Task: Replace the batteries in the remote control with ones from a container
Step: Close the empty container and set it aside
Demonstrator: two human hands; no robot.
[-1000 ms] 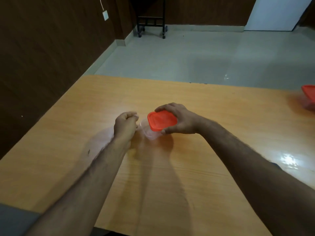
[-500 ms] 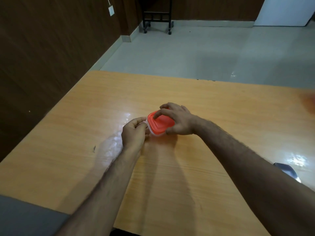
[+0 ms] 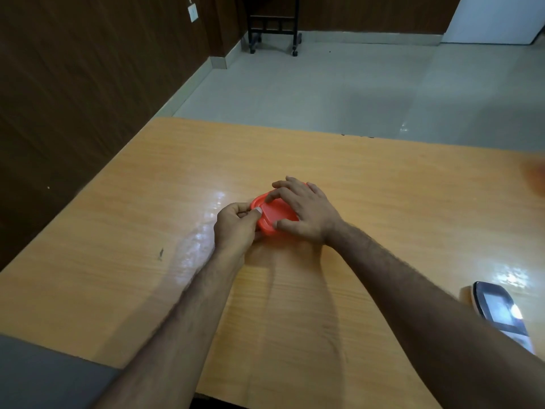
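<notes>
Wood-grain tabletop, orange-tan and glossy w/ glare patches, filled the lower frame; dark brown panelled wall on the left, pale tiled floor beyond the far edge, black wheeled stand at the back. I logged both bare forearms reaching in from the near edge twd table centre. Small container w/ orange lid sat on the table at centre, lid on top, between the two hands. Right hand lay over the lid from the right, fingers curled across its far edge and thumb at its near edge, gripping it. Left hand was closed at the lid's left edge, thumb tip touching the rim; couldn't tell whether its fingers held the clear base underneath, since that part was hidden. Remote control, dark w/ pale screen, lay flat near the right table edge, well apart from the container, partly cut off by the right forearm. Batteries not visible.
</notes>
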